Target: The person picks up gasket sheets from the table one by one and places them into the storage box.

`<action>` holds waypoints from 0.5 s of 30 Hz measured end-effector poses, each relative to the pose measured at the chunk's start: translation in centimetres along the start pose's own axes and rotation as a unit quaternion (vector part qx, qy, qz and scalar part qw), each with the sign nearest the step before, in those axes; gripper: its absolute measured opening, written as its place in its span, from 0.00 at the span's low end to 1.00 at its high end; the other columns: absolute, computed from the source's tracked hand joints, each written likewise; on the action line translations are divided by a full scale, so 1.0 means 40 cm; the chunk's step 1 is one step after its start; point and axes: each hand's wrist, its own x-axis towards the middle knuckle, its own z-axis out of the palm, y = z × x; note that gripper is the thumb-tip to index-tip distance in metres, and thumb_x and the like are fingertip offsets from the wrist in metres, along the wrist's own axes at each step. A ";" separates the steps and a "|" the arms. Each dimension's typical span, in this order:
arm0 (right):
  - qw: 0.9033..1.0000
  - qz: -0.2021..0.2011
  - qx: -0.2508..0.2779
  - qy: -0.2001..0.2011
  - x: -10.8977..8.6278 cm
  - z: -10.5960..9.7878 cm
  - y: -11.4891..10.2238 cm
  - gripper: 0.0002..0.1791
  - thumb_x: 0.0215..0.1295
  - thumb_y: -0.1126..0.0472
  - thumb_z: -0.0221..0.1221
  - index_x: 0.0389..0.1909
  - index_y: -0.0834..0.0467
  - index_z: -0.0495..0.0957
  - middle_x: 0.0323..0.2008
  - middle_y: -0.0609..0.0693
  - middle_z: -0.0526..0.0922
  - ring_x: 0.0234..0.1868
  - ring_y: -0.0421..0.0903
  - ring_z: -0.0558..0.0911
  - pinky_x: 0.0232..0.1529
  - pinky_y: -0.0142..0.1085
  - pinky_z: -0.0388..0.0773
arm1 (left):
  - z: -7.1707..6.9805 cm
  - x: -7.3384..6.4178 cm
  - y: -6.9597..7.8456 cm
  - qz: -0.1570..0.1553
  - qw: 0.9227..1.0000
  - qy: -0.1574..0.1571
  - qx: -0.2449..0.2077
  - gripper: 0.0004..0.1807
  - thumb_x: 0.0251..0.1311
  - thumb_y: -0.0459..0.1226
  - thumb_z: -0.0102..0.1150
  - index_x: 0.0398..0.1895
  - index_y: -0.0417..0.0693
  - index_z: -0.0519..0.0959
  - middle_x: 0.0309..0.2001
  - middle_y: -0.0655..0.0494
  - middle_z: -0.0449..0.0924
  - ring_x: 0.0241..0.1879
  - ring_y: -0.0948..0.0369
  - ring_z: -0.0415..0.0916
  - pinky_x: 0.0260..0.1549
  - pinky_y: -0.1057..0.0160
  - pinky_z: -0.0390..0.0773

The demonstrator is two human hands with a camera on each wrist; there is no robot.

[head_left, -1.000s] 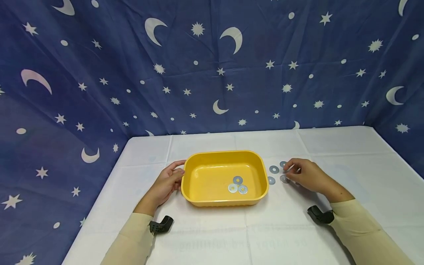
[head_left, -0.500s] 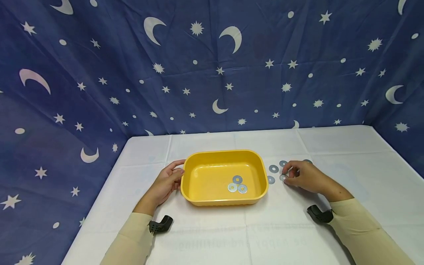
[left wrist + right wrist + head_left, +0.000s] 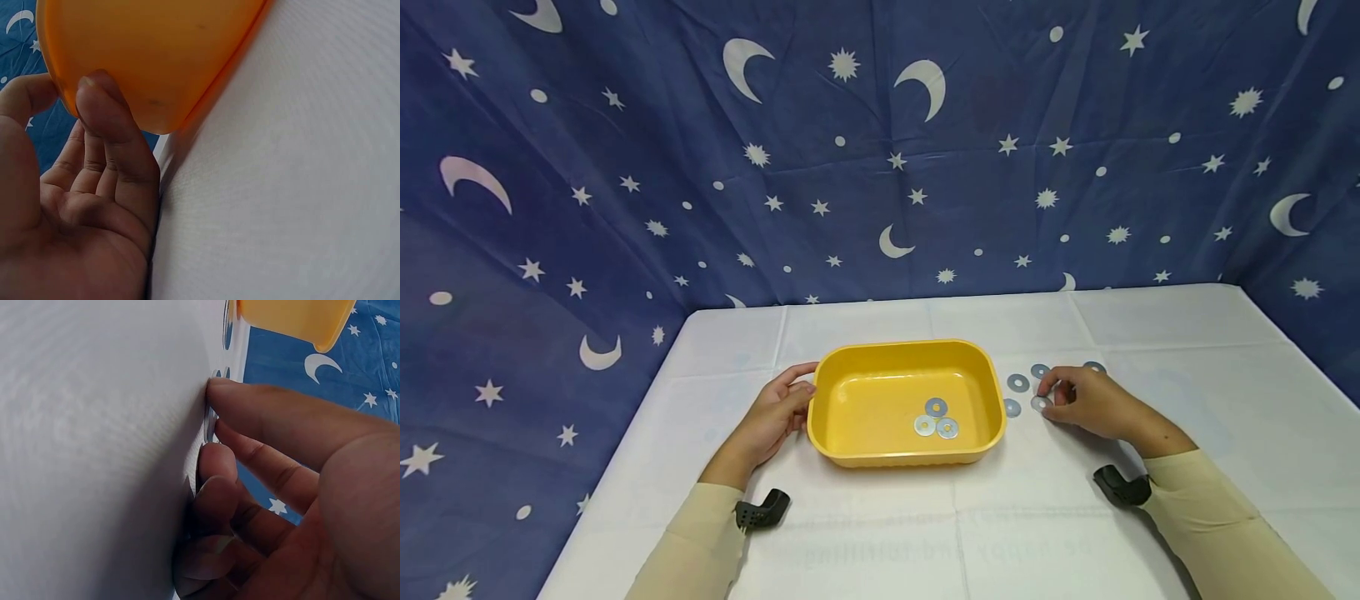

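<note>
A yellow plastic tray (image 3: pixel 906 458) stands on the white table, with three flat metal washers (image 3: pixel 947 428) lying together in its right half. My left hand (image 3: pixel 771 417) holds the tray's left end. In the left wrist view its thumb and a finger (image 3: pixel 31 97) touch the tray wall (image 3: pixel 156 56). Right of the tray, my right hand (image 3: pixel 1093 402) has thumb and fingertips at the edges of a washer (image 3: pixel 1041 403) lying at table level. The right wrist view shows this washer (image 3: pixel 210 422) edge-on between thumb and fingers, partly hidden.
More washers lie about the right hand: one washer (image 3: pixel 1012 408) beside the tray, another washer (image 3: pixel 1018 383) behind it, a third washer (image 3: pixel 1040 372) farther back, and one washer (image 3: pixel 1094 367) behind the hand. A blue star-patterned cloth (image 3: pixel 880 167) hangs behind the white-covered table (image 3: pixel 880 533).
The right thumb and fingers have closed in on the washer, which has shifted slightly left. The washer behind the right hand has come into view. The left hand and tray stay put.
</note>
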 end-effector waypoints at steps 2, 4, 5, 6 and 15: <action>1.000 0.003 0.000 -0.003 0.000 0.000 0.000 0.14 0.57 0.65 0.69 0.43 0.58 0.78 0.26 0.50 0.72 0.27 0.46 0.71 0.24 0.31 0.67 | 0.000 0.000 0.001 0.001 1.000 -0.001 0.002 0.29 0.72 0.39 0.53 0.74 0.48 0.60 0.39 0.59 0.79 0.25 0.65 0.73 0.25 0.71 0.76; 1.000 0.008 -0.001 -0.005 0.000 0.001 0.001 0.14 0.57 0.64 0.69 0.43 0.59 0.77 0.26 0.49 0.72 0.27 0.46 0.71 0.24 0.31 0.67 | 0.000 0.000 0.001 0.002 1.000 -0.003 0.003 0.29 0.72 0.40 0.53 0.74 0.47 0.60 0.40 0.59 0.80 0.25 0.65 0.74 0.26 0.71 0.77; 1.000 0.011 -0.002 -0.007 0.000 0.001 0.001 0.14 0.57 0.64 0.69 0.43 0.59 0.77 0.26 0.49 0.72 0.28 0.46 0.71 0.24 0.31 0.67 | 0.000 0.000 0.001 0.001 1.000 -0.004 0.002 0.29 0.72 0.40 0.53 0.74 0.48 0.60 0.40 0.59 0.80 0.25 0.65 0.74 0.26 0.71 0.77; 1.000 0.013 -0.003 -0.008 0.000 0.001 0.001 0.15 0.57 0.64 0.69 0.43 0.59 0.77 0.26 0.49 0.71 0.28 0.45 0.71 0.25 0.31 0.67 | 0.000 0.001 0.000 0.001 1.000 -0.004 0.001 0.29 0.72 0.40 0.53 0.74 0.48 0.60 0.40 0.59 0.80 0.25 0.65 0.74 0.25 0.71 0.77; 1.000 0.009 -0.010 -0.009 -0.001 0.002 0.001 0.15 0.56 0.64 0.70 0.40 0.60 0.75 0.26 0.49 0.71 0.29 0.45 0.71 0.26 0.31 0.68 | -0.004 0.003 -0.006 0.004 1.000 -0.004 -0.005 0.29 0.72 0.39 0.54 0.73 0.48 0.60 0.40 0.59 0.80 0.25 0.65 0.74 0.26 0.71 0.77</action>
